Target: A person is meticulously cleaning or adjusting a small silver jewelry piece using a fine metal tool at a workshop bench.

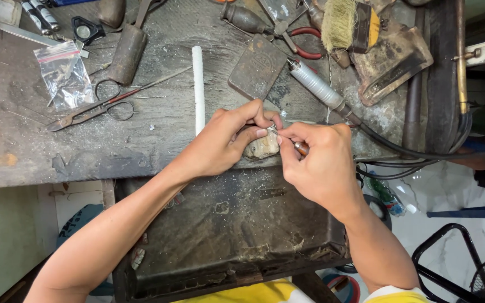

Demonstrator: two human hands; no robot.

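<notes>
1. The left hand (228, 140) and right hand (315, 160) meet at the near edge of the tabletop (23, 146), fingertips almost touching.
2. The left hand pinches a tiny silvery piece (271, 128) between thumb and forefinger; what it is, I cannot tell.
3. The right hand is closed on a slim tool with a brown handle (301, 148), its tip against the piece.
4. Both hands work over a worn bench peg (262, 147) sticking out from the tabletop edge.
5. Below them sits a dark, dusty catch tray (225, 224).
6. Just beyond the hands lies a white rod (198, 84); to the right, a rotary handpiece (316, 85) with a black cable.
7. Further left lie scissors (94, 109) and a small clear bag (63, 73).
8. At the far side are a flat dark metal block (256, 66), red-handled pliers (298, 42) and a bristle brush (341, 22).
</notes>
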